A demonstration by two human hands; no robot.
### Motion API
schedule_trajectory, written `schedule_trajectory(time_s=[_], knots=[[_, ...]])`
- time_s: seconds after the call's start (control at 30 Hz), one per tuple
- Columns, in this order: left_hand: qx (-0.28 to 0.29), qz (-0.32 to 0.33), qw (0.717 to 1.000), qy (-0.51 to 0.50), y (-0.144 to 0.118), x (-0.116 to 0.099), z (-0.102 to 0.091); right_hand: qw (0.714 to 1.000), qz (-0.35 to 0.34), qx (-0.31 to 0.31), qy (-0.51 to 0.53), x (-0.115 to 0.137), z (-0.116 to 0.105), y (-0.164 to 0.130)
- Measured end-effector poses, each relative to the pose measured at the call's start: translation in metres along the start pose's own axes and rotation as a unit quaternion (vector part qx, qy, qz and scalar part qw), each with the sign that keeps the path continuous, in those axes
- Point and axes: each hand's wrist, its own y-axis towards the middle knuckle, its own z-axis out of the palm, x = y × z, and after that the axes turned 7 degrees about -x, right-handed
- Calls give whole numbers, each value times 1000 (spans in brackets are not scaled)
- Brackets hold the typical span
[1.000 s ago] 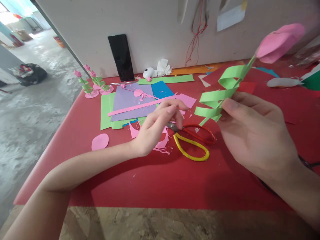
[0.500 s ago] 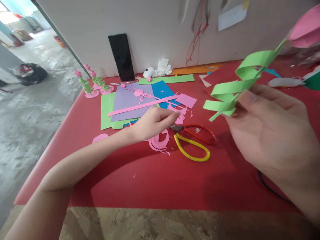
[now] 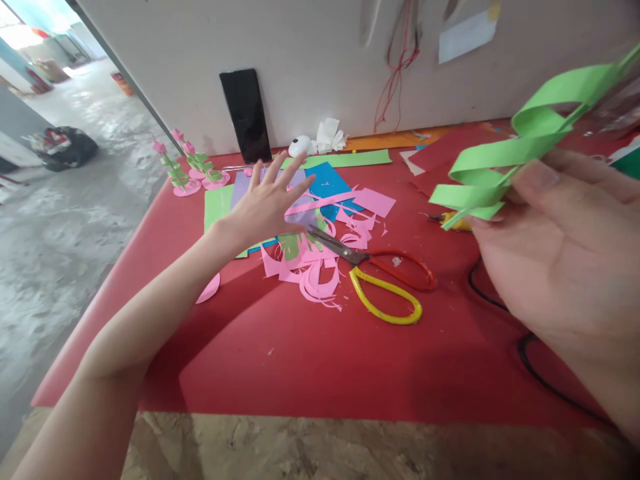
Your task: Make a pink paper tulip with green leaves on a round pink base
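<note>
Right hand: the right hand (image 3: 565, 260) is raised at the right edge of the view; its fingers are closed, and a green paper stem (image 3: 505, 170) is pinched between thumb and fingers.
Green paper stem: it is made from flat matte paper strips, curled into loops like leaves, on a thin stalk; it is held in the air above the red table cover (image 3: 310, 360), tilted up to the right, and its top is cut off by the picture edge.
Left hand: the left hand (image 3: 265, 203) is stretched forward with the fingers spread wide; nothing is held; it is seen over the lilac sheet (image 3: 240, 183) and the green sheet (image 3: 216, 203).
Scissors: the scissors (image 3: 380, 277), with one red and one yellow looped handle, are laid flat beside curly pink paper scraps (image 3: 315, 273).
Paper flowers: small pink paper flowers (image 3: 183, 163) on round pink bases are stood upright near the left table corner.
Phone: a black phone (image 3: 246, 115) is leaned against the pale wall.
</note>
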Motion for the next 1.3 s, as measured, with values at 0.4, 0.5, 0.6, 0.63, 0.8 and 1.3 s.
schedule_trajectory(time_s=[0.4,0.5,0.6,0.63,0.8,1.3], knots=[[-53,18,997,-47,-1,-17,1,999,50,-15,-4,-8,7,0],[-42,-54,973,-221,-2,-30,-4,998,68,-4,-17,-14,8,-5],[67,-68,905,-415,-4,-49,-8,996,79,18,-29,-18,8,-9],[89,-69,881,-459,-5,-54,-9,996,82,24,-31,-19,8,-10],[155,-90,788,-588,-10,-69,-2,993,86,61,-43,-20,6,-15],[154,-156,726,-652,-15,-74,14,986,134,83,-53,-23,7,-15]])
